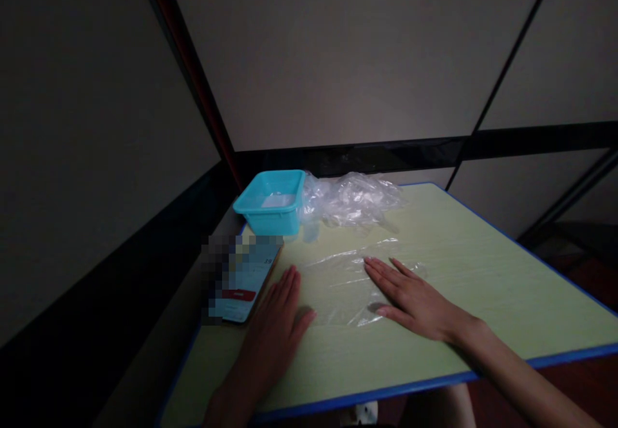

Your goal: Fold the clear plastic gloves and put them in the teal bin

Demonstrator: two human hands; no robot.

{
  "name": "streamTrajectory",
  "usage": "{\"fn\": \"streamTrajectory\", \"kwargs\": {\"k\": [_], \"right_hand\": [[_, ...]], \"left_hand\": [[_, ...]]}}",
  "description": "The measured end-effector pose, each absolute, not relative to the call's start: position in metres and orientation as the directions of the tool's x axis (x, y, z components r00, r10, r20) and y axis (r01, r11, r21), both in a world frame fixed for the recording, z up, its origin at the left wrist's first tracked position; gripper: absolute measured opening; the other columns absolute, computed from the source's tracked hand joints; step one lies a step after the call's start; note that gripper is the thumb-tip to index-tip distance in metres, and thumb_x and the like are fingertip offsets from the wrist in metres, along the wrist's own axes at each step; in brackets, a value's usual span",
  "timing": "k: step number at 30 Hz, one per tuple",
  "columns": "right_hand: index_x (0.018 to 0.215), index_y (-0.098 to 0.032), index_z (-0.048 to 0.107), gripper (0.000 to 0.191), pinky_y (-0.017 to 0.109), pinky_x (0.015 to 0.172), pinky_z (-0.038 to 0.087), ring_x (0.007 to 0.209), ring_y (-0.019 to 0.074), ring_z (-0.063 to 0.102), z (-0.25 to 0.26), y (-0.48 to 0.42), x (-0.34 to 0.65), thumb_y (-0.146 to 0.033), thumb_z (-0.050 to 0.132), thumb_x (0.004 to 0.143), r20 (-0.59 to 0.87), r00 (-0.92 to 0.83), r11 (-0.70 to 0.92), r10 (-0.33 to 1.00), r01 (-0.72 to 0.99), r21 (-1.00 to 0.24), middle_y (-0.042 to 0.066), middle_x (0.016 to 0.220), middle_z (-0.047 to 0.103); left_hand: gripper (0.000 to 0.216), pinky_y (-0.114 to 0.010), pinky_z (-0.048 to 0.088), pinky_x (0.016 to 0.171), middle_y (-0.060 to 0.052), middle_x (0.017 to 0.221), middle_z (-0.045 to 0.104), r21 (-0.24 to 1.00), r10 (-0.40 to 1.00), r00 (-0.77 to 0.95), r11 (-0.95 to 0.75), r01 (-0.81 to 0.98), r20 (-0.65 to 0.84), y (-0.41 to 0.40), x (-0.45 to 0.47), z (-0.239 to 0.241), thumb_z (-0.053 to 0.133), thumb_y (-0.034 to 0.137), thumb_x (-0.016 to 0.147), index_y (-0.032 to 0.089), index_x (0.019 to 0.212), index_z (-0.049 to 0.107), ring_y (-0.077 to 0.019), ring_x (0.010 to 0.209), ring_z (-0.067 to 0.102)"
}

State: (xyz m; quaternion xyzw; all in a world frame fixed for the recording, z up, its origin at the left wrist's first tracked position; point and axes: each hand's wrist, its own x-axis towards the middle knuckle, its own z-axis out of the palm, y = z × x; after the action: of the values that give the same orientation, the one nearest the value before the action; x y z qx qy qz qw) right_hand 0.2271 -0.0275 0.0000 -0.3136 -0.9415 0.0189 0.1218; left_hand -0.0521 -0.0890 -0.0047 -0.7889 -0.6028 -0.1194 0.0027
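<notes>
My left hand (277,322) lies flat on the pale green table (483,286), fingers together and stretched out, just left of a flat clear plastic glove (338,280). My right hand (410,296) rests palm down on the right part of that glove, fingers extended. Neither hand grips anything. A phone (244,277) with a lit screen lies beside my left hand's fingertips.
A turquoise plastic tub (273,203) stands at the table's far left corner with something pale inside. A crumpled heap of clear plastic gloves (352,199) lies next to it. The table has a blue rim (570,356). Dark walls close in behind and left.
</notes>
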Motion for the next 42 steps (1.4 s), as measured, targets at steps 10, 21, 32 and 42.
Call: {"fn": "streamTrajectory", "kwargs": {"k": [10, 21, 32, 42], "right_hand": [[0.142, -0.020, 0.010, 0.059, 0.047, 0.105, 0.025, 0.131, 0.0228, 0.025, 0.010, -0.026, 0.231, -0.046, 0.027, 0.092, 0.232, -0.654, 0.687, 0.720, 0.624, -0.373, 0.009, 0.144, 0.025], [0.140, -0.021, 0.022, 0.055, 0.050, 0.107, 0.019, 0.130, 0.0240, 0.027, 0.009, -0.013, 0.230, -0.048, 0.026, 0.092, 0.182, -0.592, 0.612, 0.785, 0.698, -0.371, 0.008, 0.140, 0.035], [0.139, -0.022, 0.024, 0.056, 0.053, 0.108, 0.011, 0.127, 0.0256, 0.033, 0.030, 0.001, 0.215, -0.050, 0.027, 0.091, 0.090, -0.645, 0.605, 0.759, 0.646, -0.466, 0.007, 0.131, 0.048], [0.136, -0.020, 0.030, 0.049, 0.053, 0.107, 0.008, 0.124, 0.0226, 0.038, 0.029, 0.008, 0.201, -0.045, 0.027, 0.093, 0.104, -0.708, 0.650, 0.698, 0.566, -0.507, 0.009, 0.129, 0.051]], "left_hand": [[0.044, -0.038, 0.038, 0.101, -0.004, 0.133, 0.046, 0.260, 0.846, 0.461, -0.524, 0.811, 0.268, -0.101, -0.047, 0.007, 0.042, 0.026, 0.089, 0.024, 0.133, 0.034, -0.0192, 0.122, 0.042], [0.048, -0.037, 0.042, 0.096, -0.001, 0.107, 0.065, 0.339, 0.808, 0.474, -0.581, 0.740, 0.350, -0.102, -0.043, 0.007, 0.044, 0.023, 0.088, 0.024, 0.134, 0.027, -0.0195, 0.109, 0.053], [0.041, -0.038, 0.046, 0.090, -0.006, 0.107, 0.064, 0.324, 0.721, 0.554, -0.687, 0.651, 0.416, -0.108, -0.039, 0.012, 0.052, 0.017, 0.080, 0.017, 0.120, 0.046, -0.0218, 0.104, 0.055], [0.047, -0.039, 0.046, 0.091, -0.011, 0.112, 0.061, 0.324, 0.656, 0.648, -0.755, 0.570, 0.387, -0.127, -0.024, 0.013, 0.062, 0.026, 0.074, 0.016, 0.119, 0.050, -0.0252, 0.107, 0.054]]}}
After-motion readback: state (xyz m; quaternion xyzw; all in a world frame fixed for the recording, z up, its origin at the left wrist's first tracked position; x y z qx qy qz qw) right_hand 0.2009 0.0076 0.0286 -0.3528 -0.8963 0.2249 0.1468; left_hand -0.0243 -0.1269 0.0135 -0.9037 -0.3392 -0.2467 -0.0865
